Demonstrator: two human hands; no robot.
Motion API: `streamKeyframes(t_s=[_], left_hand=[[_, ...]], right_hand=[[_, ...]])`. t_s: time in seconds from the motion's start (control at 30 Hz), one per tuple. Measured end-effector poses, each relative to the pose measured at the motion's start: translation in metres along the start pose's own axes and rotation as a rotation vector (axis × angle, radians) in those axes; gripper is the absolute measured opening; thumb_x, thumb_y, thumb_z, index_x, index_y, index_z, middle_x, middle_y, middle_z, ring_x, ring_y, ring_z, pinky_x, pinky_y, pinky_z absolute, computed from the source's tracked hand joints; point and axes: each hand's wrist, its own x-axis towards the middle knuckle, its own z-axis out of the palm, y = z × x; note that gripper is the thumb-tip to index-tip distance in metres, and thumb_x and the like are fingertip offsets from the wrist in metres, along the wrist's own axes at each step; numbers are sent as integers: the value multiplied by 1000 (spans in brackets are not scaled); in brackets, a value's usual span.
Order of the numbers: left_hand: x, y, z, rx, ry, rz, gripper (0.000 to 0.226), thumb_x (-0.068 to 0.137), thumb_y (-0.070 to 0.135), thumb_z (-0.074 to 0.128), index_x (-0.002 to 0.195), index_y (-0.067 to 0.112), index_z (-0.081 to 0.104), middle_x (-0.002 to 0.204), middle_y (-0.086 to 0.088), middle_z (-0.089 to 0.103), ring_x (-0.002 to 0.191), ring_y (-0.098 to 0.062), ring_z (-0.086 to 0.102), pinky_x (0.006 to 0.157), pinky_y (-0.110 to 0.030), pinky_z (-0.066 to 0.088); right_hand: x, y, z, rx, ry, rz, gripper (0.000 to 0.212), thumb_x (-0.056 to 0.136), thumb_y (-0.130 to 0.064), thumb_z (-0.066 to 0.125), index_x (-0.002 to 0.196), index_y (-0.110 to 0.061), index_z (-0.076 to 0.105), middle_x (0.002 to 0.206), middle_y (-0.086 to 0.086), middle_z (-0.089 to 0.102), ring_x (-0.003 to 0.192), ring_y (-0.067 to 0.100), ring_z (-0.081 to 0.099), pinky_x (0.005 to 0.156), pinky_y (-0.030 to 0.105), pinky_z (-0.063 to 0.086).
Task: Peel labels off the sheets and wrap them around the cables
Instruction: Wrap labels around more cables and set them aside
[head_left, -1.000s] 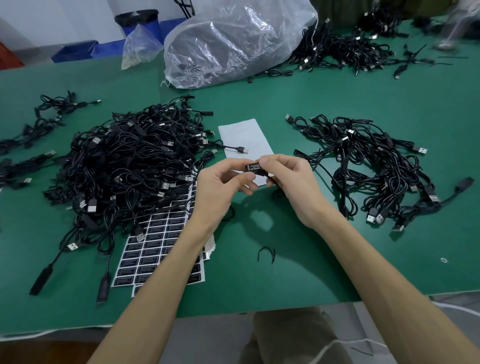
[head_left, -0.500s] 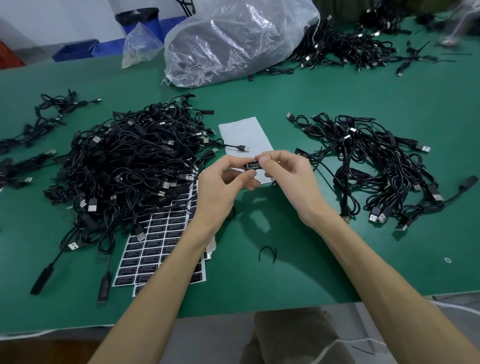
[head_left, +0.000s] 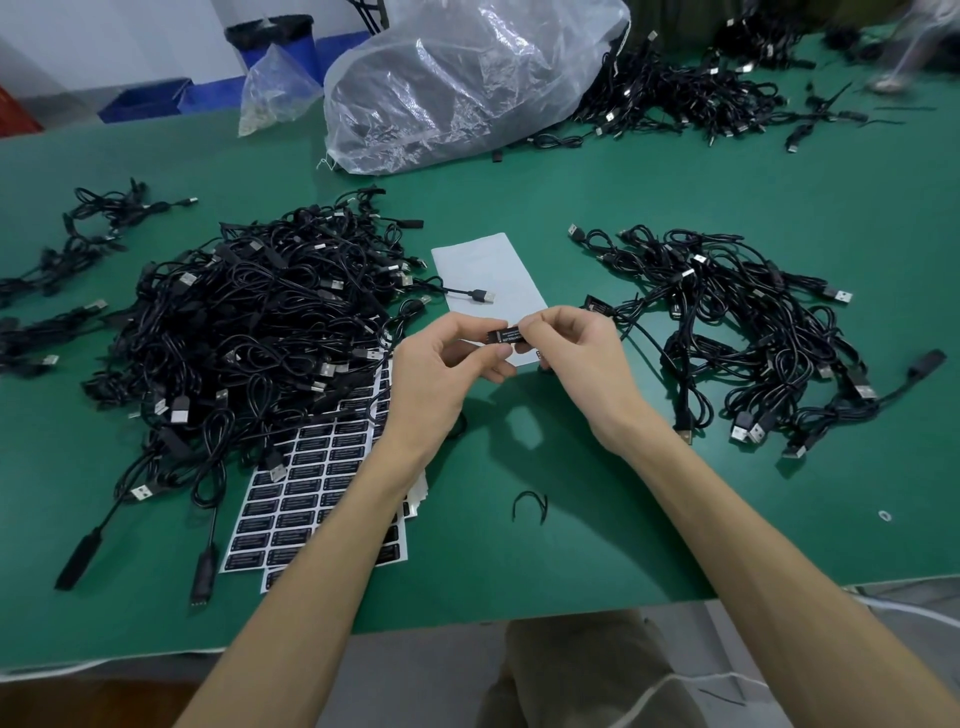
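A small black label (head_left: 505, 336) with fine white print is held level above the green worktop (head_left: 623, 208), its ends pinched in the narrow grip of the left hand (head_left: 441, 374) and the right hand (head_left: 582, 358).

large clear plastic bag (head_left: 467, 88) | small bag (head_left: 275, 88) | blue bins (head_left: 145, 104) | green table (head_left: 675, 182)

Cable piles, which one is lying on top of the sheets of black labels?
The biggest pile, centre left; label sheets poke out under its near edge, unlike the others.
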Motion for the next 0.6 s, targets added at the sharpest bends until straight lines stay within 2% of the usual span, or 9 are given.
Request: streamKeyframes(t_s=[0.17,0.3,0.6], left_hand=[[-1,2,1,58,14,29,21,86,5,80,101,18,74,73,-4,77,68,-19,74,71,-22,57],[-1,3,1,84,28,44,23,85,4,81,99,21,75,72,-1,77,67,-17,74,71,-22,57],[-2,5,2,61,39,53,27,83,1,81,96,23,76,73,0,77,66,-16,73,69,-19,56]], right_hand=[[-1,-2,-1,-13,6,15,21,98,-19,64,80,-12,73,69,-12,68,64,-3,55,74,22,43],[-1,-2,-1,-31,2,20,20,97,-21,64,81,-13,73,71,-11,69,65,-3,55,75,24,44],[1,1,-1,-39,0,11,20,97,-22,65,85,-8,74,74,-8,71,64,-3,56,71,18,43]])
